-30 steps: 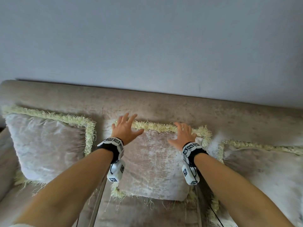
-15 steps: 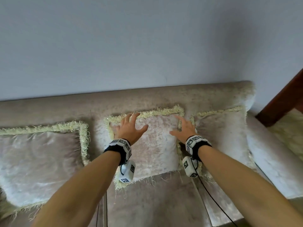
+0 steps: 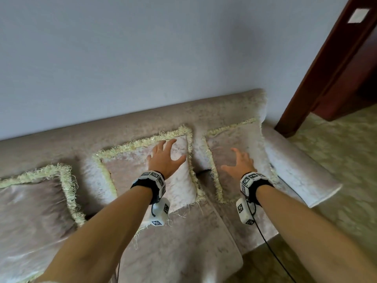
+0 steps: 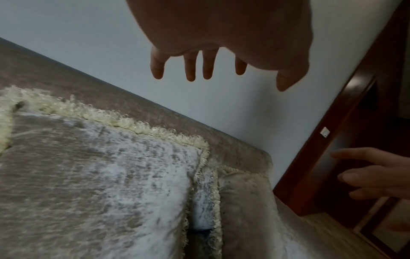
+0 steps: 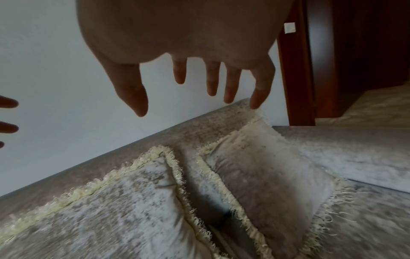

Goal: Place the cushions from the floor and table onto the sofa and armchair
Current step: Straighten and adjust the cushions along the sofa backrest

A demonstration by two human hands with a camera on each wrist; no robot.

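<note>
Three beige velvet cushions with cream fringe lean against the back of the sofa. My left hand is spread open over the upper right of the middle cushion. My right hand is spread open over the right cushion, which leans by the sofa's end. The left wrist view shows the left hand's fingers straight in the air above the middle cushion. In the right wrist view the fingers hang free above the right cushion. Neither hand holds anything. The left cushion lies untouched.
The sofa's right armrest ends beside a dark red wooden door frame. Patterned floor runs to the right of the sofa. A plain wall stands behind the backrest. A black cable hangs from my right wrist.
The view has swung right, showing the sofa's end and the door frame. My right hand has left the middle cushion and is now over the right cushion. The left hand stays over the middle cushion.
</note>
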